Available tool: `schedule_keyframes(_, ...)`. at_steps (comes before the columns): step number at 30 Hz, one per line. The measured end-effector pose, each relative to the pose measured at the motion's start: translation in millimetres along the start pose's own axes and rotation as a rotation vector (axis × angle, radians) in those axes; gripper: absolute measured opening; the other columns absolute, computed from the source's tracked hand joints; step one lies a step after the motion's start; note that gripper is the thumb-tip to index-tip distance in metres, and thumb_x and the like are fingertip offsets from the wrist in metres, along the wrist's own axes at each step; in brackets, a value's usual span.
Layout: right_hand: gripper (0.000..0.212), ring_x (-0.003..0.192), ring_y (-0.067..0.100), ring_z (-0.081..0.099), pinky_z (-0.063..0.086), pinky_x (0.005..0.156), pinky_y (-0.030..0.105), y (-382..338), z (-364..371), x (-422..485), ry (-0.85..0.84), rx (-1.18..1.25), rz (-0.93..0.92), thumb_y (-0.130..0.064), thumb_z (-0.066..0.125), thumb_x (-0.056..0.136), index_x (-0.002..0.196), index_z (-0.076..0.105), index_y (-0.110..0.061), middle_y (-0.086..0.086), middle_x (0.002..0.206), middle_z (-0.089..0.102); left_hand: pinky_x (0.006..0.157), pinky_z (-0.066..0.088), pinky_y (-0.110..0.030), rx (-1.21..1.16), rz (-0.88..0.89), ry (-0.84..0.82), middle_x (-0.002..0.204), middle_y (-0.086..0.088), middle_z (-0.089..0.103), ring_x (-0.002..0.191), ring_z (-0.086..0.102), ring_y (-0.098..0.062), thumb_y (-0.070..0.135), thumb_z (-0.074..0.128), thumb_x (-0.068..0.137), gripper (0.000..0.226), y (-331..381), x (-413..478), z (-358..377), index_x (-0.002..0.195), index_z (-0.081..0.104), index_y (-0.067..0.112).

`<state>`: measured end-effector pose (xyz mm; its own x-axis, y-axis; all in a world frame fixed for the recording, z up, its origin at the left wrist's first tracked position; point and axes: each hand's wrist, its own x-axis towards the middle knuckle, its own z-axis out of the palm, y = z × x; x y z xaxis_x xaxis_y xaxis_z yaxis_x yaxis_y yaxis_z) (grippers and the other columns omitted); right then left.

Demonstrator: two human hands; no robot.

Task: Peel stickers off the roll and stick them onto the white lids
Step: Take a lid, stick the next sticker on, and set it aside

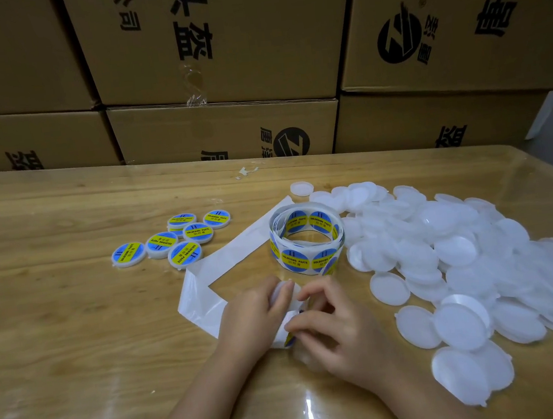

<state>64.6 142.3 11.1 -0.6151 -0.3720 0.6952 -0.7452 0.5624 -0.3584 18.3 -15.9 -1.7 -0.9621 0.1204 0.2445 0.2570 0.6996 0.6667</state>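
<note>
White plastic shows between the hands: the left hand [252, 315] curls round a lid [297, 290] just in front of the sticker roll [307, 240], while the right hand [337, 333] pinches a blue-and-yellow sticker [289, 339] at its edge. This looks like the sticking step, half done. Next the sticker needs centring and smoothing flat, then the lid can join the labelled lids [172, 242] on the left, well apart from the bare pile [463, 257].

Both bare forearms come in from below and meet at centre. Left hand [255, 311]: fingers curled, grips a lid [289, 316]. Right hand [346, 337]: close against the left, fingers bent, fingertips [293, 326] pinch a sticker [288, 340] at the lid's edge.
</note>
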Motion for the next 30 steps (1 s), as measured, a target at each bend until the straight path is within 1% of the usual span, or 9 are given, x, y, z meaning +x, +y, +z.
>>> schedule_keyframes(6, 0.011, 0.069, 0.004, 0.049, 0.045, 0.061, 0.016, 4.5, -0.2, -0.8, 0.16, 0.091, 0.122, -0.012, 0.062, 0.084, 0.089, 0.069, -0.019, -0.002, 0.103, 0.049, 0.063, 0.041, -0.035, -0.03, -0.017, 0.012, 0.064, 0.001, 0.055, 0.07, 0.054, -0.023, 0.047, 0.045, 0.094, 0.036, -1.8, 1.8, 0.2, 0.075, 0.054, 0.017)
schedule_keyframes(9, 0.01, 0.073, 0.005, 0.056, 0.045, 0.065, 0.013, 7.6, -2.9, 2.7, 0.297, 0.197, 0.243, -0.014, 0.06, 0.085, 0.086, 0.07, -0.015, -0.001, 0.097, 0.055, 0.054, 0.034, -0.032, -0.013, -0.039, 0.025, 0.057, 0.005, 0.051, 0.066, 0.054, -0.02, 0.046, 0.042, 0.093, 0.035, -2.6, 0.5, 1.5, 0.066, 0.044, 0.024)
schedule_keyframes(11, 0.012, 0.079, 0.005, 0.059, 0.045, 0.068, 0.014, 8.9, -5.2, 5.3, 0.355, 0.276, 0.314, -0.012, 0.061, 0.085, 0.084, 0.069, -0.02, -0.005, 0.092, 0.059, 0.053, 0.035, -0.034, -0.124, -0.093, 0.021, 0.056, 0.003, 0.05, 0.063, 0.058, -0.019, 0.046, 0.04, 0.087, 0.031, -2.7, 1.7, 0.3, 0.064, 0.037, 0.025)
schedule_keyframes(13, 0.023, 0.078, 0.006, 0.06, 0.046, 0.068, 0.015, 9.2, -7.3, 7.5, 0.415, 0.435, 0.461, -0.006, 0.063, 0.084, 0.081, 0.069, -0.028, -0.009, 0.084, 0.063, 0.06, 0.042, -0.036, -0.373, -0.181, 0.036, 0.06, 0.001, 0.057, 0.06, 0.062, -0.013, 0.041, 0.041, 0.08, 0.023, -1.6, 3.4, -2.8, 0.069, 0.042, 0.021)
schedule_keyframes(15, 0.029, 0.065, 0.005, 0.058, 0.046, 0.064, 0.014, 9.8, -9.3, 9.9, 0.489, 0.622, 0.647, 0.0, 0.065, 0.084, 0.08, 0.072, -0.027, -0.009, 0.072, 0.065, 0.066, 0.047, -0.03, -0.589, -0.217, 0.054, 0.067, 0.004, 0.066, 0.063, 0.063, -0.008, 0.031, 0.051, 0.086, 0.016, -1.8, 4.2, -6.5, 0.079, 0.056, 0.018)
schedule_keyframes(18, 0.03, 0.056, 0.004, 0.052, 0.044, 0.055, 0.014, 13.6, -12.1, 12.2, 0.595, 0.809, 0.819, 0.0, 0.063, 0.085, 0.077, 0.075, -0.026, -0.006, 0.065, 0.066, 0.07, 0.047, -0.018, -0.701, -0.156, 0.035, 0.078, 0.002, 0.07, 0.074, 0.064, -0.006, 0.024, 0.059, 0.092, 0.012, 0.2, 4.5, -12.4, 0.085, 0.067, 0.017)
schedule_keyframes(22, 0.025, 0.056, 0.002, 0.052, 0.044, 0.053, 0.013, 13.5, -14.1, 14.8, 0.619, 0.867, 0.878, -0.005, 0.065, 0.084, 0.078, 0.076, -0.026, -0.006, 0.067, 0.068, 0.073, 0.049, -0.018, -0.754, -0.094, -0.099, 0.081, -0.005, 0.073, 0.076, 0.064, -0.007, 0.019, 0.063, 0.088, 0.013, 7.6, 1.3, -13.1, 0.082, 0.071, 0.011)
schedule_keyframes(26, 0.018, 0.067, 0.002, 0.065, 0.048, 0.061, 0.011, 11.5, -13.5, 13.0, 0.561, 0.776, 0.881, -0.005, 0.068, 0.082, 0.077, 0.075, -0.022, -0.003, 0.076, 0.073, 0.073, 0.049, -0.015, -0.822, -0.105, -0.226, 0.083, -0.006, 0.075, 0.082, 0.07, -0.01, 0.015, 0.065, 0.085, 0.007, 13.1, -3.0, -7.5, 0.083, 0.07, 0.01)
schedule_keyframes(30, 0.018, 0.078, 0.004, 0.067, 0.047, 0.067, 0.009, 13.9, -11.4, 10.8, 0.488, 0.657, 0.872, -0.007, 0.069, 0.083, 0.082, 0.072, -0.025, -0.007, 0.082, 0.074, 0.071, 0.051, -0.016, -0.931, -0.098, -0.258, 0.085, -0.011, 0.075, 0.083, 0.071, -0.017, 0.023, 0.066, 0.075, 0.022, 15.3, -3.7, -10.6, 0.088, 0.071, 0.006)
